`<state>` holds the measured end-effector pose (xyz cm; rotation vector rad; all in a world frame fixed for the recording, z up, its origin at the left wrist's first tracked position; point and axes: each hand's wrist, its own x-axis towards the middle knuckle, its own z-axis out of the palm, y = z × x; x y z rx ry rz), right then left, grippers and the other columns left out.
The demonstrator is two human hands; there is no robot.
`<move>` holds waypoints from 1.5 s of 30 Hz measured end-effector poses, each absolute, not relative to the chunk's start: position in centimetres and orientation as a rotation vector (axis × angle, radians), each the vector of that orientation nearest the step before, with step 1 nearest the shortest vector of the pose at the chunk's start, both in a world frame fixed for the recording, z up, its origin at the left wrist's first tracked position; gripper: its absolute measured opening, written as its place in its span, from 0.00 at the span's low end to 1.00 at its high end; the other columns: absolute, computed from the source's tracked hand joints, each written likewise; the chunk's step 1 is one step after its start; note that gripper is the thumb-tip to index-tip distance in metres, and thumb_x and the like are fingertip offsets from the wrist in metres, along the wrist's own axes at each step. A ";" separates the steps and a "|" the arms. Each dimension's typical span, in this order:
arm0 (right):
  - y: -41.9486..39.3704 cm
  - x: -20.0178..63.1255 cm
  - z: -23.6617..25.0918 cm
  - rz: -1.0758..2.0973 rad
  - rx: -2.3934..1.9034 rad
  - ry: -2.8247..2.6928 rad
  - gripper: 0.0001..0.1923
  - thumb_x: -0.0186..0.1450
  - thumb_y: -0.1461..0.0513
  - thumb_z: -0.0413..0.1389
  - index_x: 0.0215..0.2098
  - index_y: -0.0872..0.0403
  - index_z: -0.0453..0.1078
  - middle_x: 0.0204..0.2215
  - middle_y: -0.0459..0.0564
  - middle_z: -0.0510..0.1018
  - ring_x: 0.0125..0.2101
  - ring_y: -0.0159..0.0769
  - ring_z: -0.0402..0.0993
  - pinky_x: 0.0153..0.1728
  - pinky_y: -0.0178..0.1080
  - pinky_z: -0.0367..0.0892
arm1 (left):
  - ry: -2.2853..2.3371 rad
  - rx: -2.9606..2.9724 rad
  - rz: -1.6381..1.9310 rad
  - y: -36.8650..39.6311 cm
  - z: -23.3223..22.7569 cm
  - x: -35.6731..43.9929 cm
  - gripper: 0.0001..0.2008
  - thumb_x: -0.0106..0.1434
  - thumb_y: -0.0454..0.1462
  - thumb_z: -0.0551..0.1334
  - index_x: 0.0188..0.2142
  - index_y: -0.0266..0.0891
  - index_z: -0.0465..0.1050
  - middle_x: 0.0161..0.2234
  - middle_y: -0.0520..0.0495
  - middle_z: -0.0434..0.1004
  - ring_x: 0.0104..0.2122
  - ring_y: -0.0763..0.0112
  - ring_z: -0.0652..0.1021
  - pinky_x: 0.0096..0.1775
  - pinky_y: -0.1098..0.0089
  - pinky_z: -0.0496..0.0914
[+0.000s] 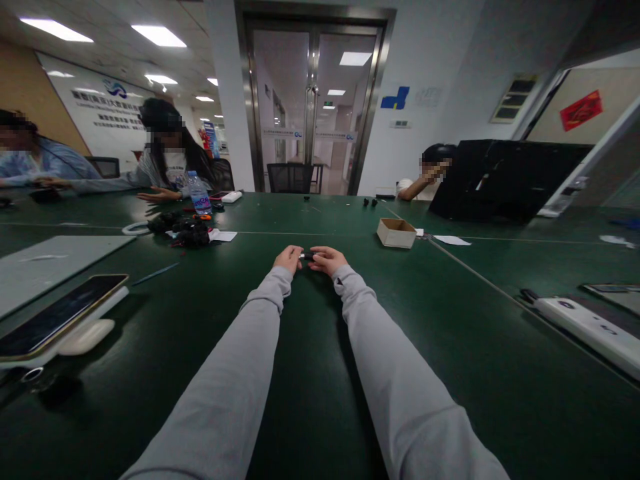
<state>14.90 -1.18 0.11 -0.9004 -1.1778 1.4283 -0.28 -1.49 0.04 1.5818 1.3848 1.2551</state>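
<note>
Over the green tabletop [320, 300], both of my arms reach forward in light grey sleeves. Between my hands is a small black object with a silvery end [307, 256], lying sideways; its exact kind is too small to make out. My left hand [289, 257] is closed on the silvery end. On the black end, the fingers of my right hand [327, 259] are pinched. Fingers partly cover the object at both ends. To the right stands an open cardboard box [397, 234], apart from my hands.
Left lie a phone [65, 313], a white case [87, 337], a blue stick [156, 273], a grey board [55, 263] and a black tangled bundle [190, 230] near a water bottle [199, 195]. A power strip [590, 327] lies right. Several people sit around the table.
</note>
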 end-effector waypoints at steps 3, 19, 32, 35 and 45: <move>-1.2 14.9 0.1 1.426 -0.905 -1.170 0.11 0.55 0.72 0.57 0.36 0.57 0.69 0.23 0.45 0.73 0.22 0.30 0.75 0.25 0.32 0.74 | 1.371 1.678 1.315 -1.4 -0.1 -0.3 0.17 0.51 0.34 0.59 0.42 0.39 0.69 0.25 0.52 0.70 0.24 0.77 0.69 0.30 0.76 0.65; -1.3 14.9 0.3 1.426 -0.907 -1.196 0.11 0.55 0.73 0.57 0.36 0.56 0.69 0.23 0.45 0.73 0.22 0.30 0.75 0.27 0.34 0.74 | 1.376 1.575 1.275 -1.2 0.0 -0.2 0.16 0.52 0.35 0.57 0.43 0.40 0.68 0.20 0.54 0.67 0.19 0.77 0.67 0.26 0.76 0.62; -1.5 14.8 0.3 1.419 -0.901 -1.208 0.11 0.55 0.72 0.58 0.35 0.56 0.69 0.23 0.44 0.73 0.21 0.28 0.74 0.26 0.33 0.74 | 1.360 1.535 1.240 -1.1 -0.1 -0.2 0.14 0.56 0.37 0.52 0.40 0.38 0.69 0.18 0.54 0.66 0.17 0.77 0.65 0.22 0.76 0.60; -1.4 14.9 0.3 1.422 -0.907 -1.205 0.11 0.54 0.72 0.58 0.35 0.56 0.70 0.22 0.44 0.72 0.22 0.29 0.74 0.27 0.33 0.74 | 1.358 1.599 1.310 -1.0 -0.3 -0.2 0.15 0.51 0.34 0.57 0.41 0.40 0.70 0.21 0.54 0.68 0.20 0.78 0.68 0.25 0.76 0.63; -1.5 14.9 0.4 1.434 -0.894 -1.206 0.11 0.54 0.73 0.57 0.34 0.56 0.69 0.22 0.44 0.73 0.21 0.29 0.74 0.24 0.31 0.73 | 1.343 1.594 1.273 -1.0 -0.4 -0.3 0.13 0.51 0.35 0.57 0.37 0.38 0.71 0.20 0.53 0.69 0.21 0.76 0.69 0.26 0.75 0.63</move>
